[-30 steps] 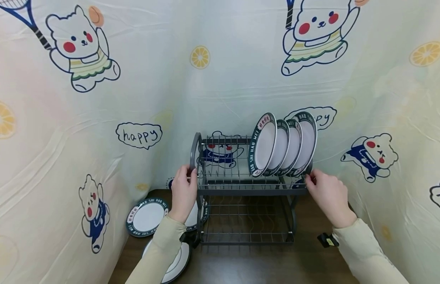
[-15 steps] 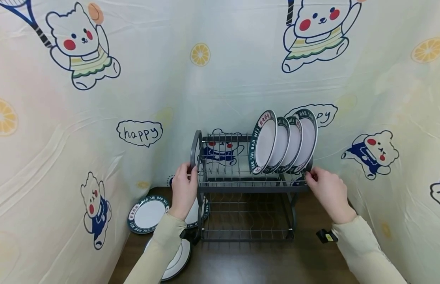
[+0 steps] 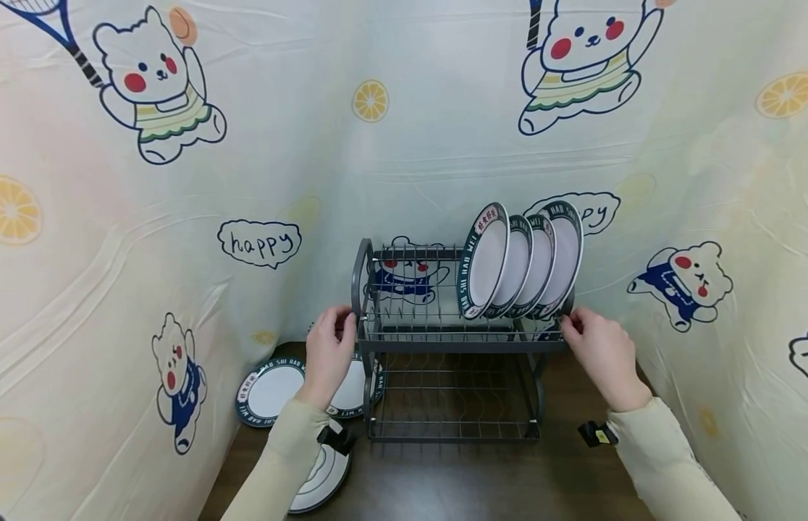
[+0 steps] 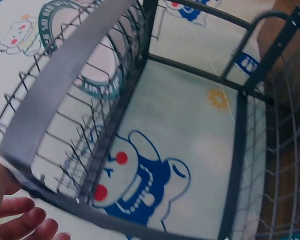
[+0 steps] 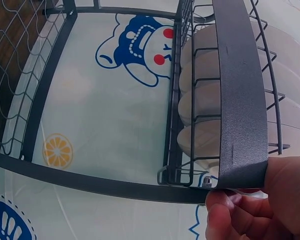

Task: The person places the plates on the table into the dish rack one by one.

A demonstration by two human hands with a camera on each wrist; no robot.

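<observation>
A dark grey two-tier dish rack (image 3: 463,348) stands upright in the head view, with several white plates (image 3: 487,262) with green lettered rims leaning in the right part of its upper tier. My right hand (image 3: 602,358) pinches the rack's right front corner; the right wrist view shows thumb and curled fingers (image 5: 245,212) around the side frame. At the left front corner is my left hand (image 3: 327,354), right beside the frame. Its fingers (image 4: 21,220) are loosely spread under the frame in the left wrist view and do not wrap around it.
More plates lie flat on the brown table (image 3: 469,485) left of the rack: one far left (image 3: 270,391), one by the rack's leg (image 3: 352,387), and a small stack (image 3: 322,481) in front. A patterned curtain (image 3: 404,166) hangs close behind and at both sides.
My left hand has loosened from the rack's left side and shifted slightly left. The right hand keeps its grip; rack and plates stay in place.
</observation>
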